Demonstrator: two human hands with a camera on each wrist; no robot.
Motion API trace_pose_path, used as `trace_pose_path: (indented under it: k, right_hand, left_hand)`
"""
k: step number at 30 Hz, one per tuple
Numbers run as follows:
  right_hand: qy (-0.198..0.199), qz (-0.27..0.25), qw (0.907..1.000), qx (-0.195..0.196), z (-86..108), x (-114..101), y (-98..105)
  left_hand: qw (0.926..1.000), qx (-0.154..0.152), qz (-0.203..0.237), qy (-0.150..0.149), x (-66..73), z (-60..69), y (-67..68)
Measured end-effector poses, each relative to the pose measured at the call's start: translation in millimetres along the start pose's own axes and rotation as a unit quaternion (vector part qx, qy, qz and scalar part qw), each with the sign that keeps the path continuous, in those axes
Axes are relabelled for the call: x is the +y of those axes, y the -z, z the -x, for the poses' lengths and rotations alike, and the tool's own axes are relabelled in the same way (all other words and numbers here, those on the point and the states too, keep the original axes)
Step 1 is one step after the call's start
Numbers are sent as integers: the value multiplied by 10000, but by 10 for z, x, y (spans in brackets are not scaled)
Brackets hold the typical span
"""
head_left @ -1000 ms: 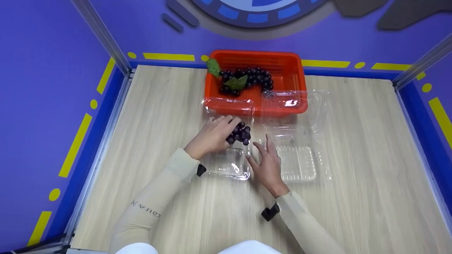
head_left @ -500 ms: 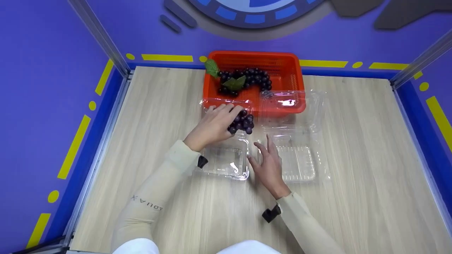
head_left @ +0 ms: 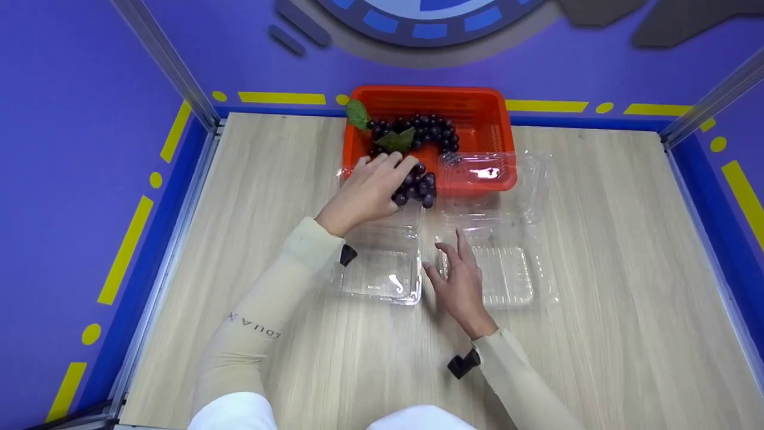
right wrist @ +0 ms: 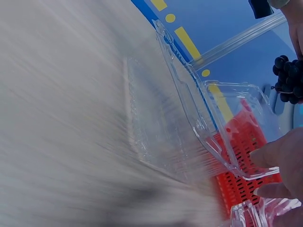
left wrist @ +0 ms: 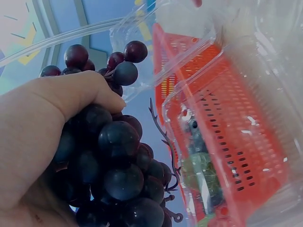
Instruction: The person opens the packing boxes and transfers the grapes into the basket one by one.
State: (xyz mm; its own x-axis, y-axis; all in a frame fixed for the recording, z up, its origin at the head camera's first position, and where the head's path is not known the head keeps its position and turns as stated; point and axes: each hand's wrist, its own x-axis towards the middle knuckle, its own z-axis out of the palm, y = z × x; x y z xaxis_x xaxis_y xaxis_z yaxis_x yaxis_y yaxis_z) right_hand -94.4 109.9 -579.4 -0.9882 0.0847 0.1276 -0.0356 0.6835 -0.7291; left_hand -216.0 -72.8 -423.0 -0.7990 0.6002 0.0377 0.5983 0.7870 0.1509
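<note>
My left hand [head_left: 369,192] grips a bunch of dark purple grapes [head_left: 420,186], held up above the lid end of the left clear plastic clamshell box [head_left: 379,275]. In the left wrist view the thumb presses across the grapes [left wrist: 123,179], and a bare brown stem trails beside them. The fingers' far side is hidden. My right hand [head_left: 461,289] holds nothing, its fingers parted and slightly bent, at the left side of the right clear clamshell box [head_left: 504,280]. Both boxes stand with their lids raised.
A red perforated basket [head_left: 508,128] stands at the back behind the lids. More dark grapes [head_left: 431,128] with green leaves [head_left: 396,141] lie in it. Blue-purple panels [head_left: 286,71] with yellow marks enclose the wooden tabletop [head_left: 609,251].
My left hand has risen and moved away from me with the grapes, from over the left box toward the red basket. The right hand has barely shifted.
</note>
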Motion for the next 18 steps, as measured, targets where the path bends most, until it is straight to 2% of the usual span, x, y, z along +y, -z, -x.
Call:
trace_pose_path:
  k: [10, 14, 18]
  right_hand:
    - [-67, -100, 9999, -15, 26, 95, 81]
    - [-69, -82, 9999, 30, 48, 148, 123]
    - [-107, -88, 9999, 97, 76, 195, 166]
  left_hand:
    - [9989, -347, -43, 326, -2, -233, 168]
    - [9985, -389, 0, 395, -14, -326, 213]
    - [9990, -282, 2, 342, -39, -405, 239]
